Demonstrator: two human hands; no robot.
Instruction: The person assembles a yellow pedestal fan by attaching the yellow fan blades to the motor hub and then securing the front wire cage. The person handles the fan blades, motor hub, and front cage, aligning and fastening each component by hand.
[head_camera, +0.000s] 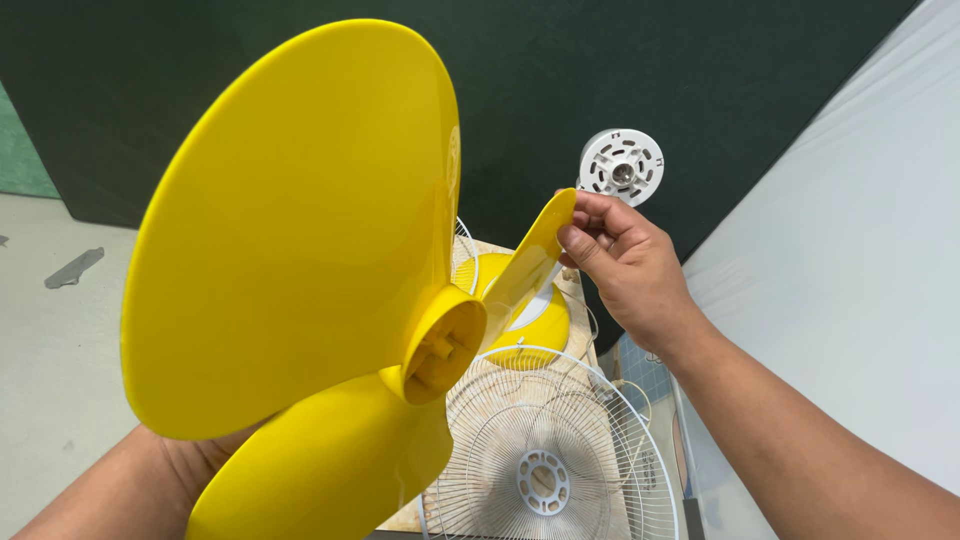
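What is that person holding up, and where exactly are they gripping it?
A big yellow plastic three-bladed fan propeller. The right hand pinches the tip of one blade; the left hand is mostly hidden behind the lower blades, apparently supporting it from behind.

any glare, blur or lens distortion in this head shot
Head view: soft glare streaks on the yellow fan blade near its hub; the blade bulges huge from wide-angle closeness, hiding most of the left hand; right hand, white motor mount and wire fan guard look sharp; lighting even, shadows faint.
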